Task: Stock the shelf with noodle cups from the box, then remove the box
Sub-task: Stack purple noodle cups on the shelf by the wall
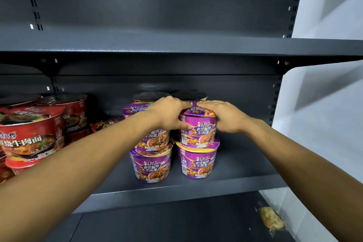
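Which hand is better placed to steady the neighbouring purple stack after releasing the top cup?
Left, probably. The left hand grips the top purple cup on the side next to the neighbouring purple stack; the right hand holds the far side and would have to cross.

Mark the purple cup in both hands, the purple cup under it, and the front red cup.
held purple cup (199, 130): head view, front label on its side wall.
purple cup under it (197, 164): head view, front label on its side wall.
front red cup (29, 140): head view, front side wall.
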